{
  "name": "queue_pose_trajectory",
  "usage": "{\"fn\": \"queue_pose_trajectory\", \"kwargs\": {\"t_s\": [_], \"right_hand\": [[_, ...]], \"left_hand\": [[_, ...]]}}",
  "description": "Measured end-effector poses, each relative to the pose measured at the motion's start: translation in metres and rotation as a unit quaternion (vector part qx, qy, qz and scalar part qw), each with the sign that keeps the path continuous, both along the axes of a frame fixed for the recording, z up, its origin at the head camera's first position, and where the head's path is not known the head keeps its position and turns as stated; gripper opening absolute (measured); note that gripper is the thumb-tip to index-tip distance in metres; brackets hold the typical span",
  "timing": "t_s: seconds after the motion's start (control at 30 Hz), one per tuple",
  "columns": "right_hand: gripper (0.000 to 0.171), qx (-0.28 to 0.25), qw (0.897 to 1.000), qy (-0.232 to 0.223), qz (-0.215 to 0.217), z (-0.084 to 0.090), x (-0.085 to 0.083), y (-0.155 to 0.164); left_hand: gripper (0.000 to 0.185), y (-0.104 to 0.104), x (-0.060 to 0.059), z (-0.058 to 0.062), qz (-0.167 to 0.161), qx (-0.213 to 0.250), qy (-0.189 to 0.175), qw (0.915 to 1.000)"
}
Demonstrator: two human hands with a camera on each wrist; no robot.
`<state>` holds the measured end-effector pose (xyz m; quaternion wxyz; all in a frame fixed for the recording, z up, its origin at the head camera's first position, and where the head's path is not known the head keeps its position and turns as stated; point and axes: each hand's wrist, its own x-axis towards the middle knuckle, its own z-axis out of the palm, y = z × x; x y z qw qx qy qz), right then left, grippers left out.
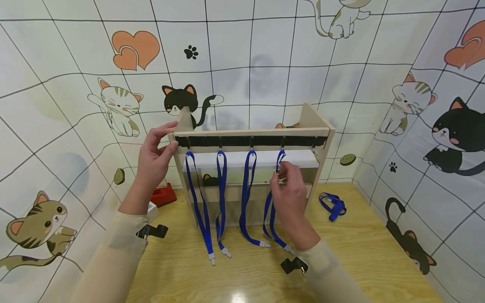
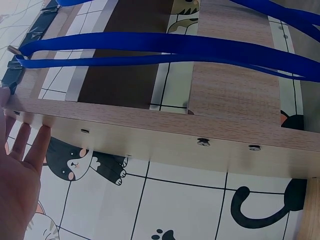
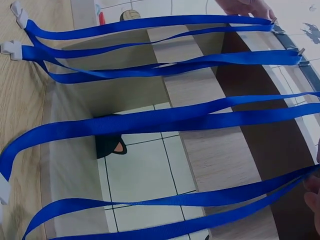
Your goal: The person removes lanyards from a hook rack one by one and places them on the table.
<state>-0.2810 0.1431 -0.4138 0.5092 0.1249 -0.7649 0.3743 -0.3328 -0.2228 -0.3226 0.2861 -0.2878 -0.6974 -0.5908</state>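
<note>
Four blue lanyards hang side by side from small hooks on the black strip point(image 1: 235, 141) of a wooden rack point(image 1: 329, 134). My right hand point(image 1: 289, 191) pinches the rightmost hanging lanyard point(image 1: 279, 240) just below its hook, thumb and fingers together. In the right wrist view only some fingertips point(image 3: 312, 197) show at the right edge, by that lanyard's upper end. My left hand point(image 1: 153, 155) holds the rack's upper left corner, thumb at the front. Seen from the left wrist, its fingers point(image 2: 37, 150) press on the outer side panel point(image 2: 165, 145).
Another blue lanyard point(image 1: 333, 206) lies coiled on the wooden table point(image 1: 212, 282), right of the rack. A bare hook point(image 1: 313, 148) is at the strip's right end. Behind the left forearm sits a red object point(image 1: 164, 195). Cat-print wall covering point(image 1: 235, 50) surrounds the table.
</note>
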Motion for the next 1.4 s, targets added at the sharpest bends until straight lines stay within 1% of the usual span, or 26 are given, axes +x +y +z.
{"fn": "queue_pose_trajectory", "kwargs": {"t_s": [0.13,0.23,0.37,0.43,0.53,0.63,0.77,0.83,0.93,1.03,1.2,1.3,1.4], "right_hand": [[0.023,-0.021,1.0,0.005,0.011,0.0,0.0,0.001],[0.016,-0.041,0.999,-0.003,0.021,0.002,0.001,0.003],[0.008,-0.074,0.996,-0.008,0.048,0.008,0.003,0.007],[0.006,-0.091,0.994,-0.003,0.062,0.016,0.006,0.008],[0.006,-0.114,0.99,0.003,0.088,0.034,0.018,0.007],[0.007,-0.124,0.987,-0.013,0.103,0.051,0.03,0.011],[0.007,-0.132,0.983,-0.039,0.119,0.056,0.029,0.028],[0.006,-0.134,0.981,-0.042,0.133,0.058,0.028,0.039],[0.004,-0.131,0.979,-0.034,0.151,0.067,0.031,0.055],[0.005,-0.123,0.98,-0.031,0.153,0.079,0.038,0.071],[0.009,-0.112,0.984,-0.036,0.137,0.099,0.048,0.099],[0.011,-0.109,0.985,-0.046,0.124,0.107,0.052,0.115],[0.01,-0.11,0.986,-0.061,0.111,0.111,0.054,0.128]], "left_hand": [[0.036,0.001,0.0,0.001,0.0,0.0,0.0,1.0],[0.036,0.002,0.0,0.002,0.001,-0.002,-0.001,1.0],[0.036,0.003,0.0,0.003,0.004,-0.006,-0.002,1.0],[0.036,0.003,0.0,0.003,0.004,-0.007,-0.001,1.0],[0.036,0.004,0.0,0.003,0.003,-0.005,0.0,1.0],[0.037,0.004,0.0,0.003,0.0,-0.004,0.0,1.0],[0.036,0.005,-0.001,0.002,0.0,-0.004,0.0,1.0],[0.036,0.005,0.0,0.002,0.002,-0.005,0.0,1.0],[0.037,0.005,0.001,0.002,0.004,-0.006,-0.001,1.0],[0.037,0.005,0.001,0.002,0.004,-0.006,-0.002,1.0],[0.038,0.005,0.002,0.001,0.006,-0.007,-0.001,1.0],[0.038,0.004,0.003,0.001,0.007,-0.008,-0.001,0.9999],[0.038,0.002,0.003,0.001,0.006,-0.007,0.0,1.0]]}}
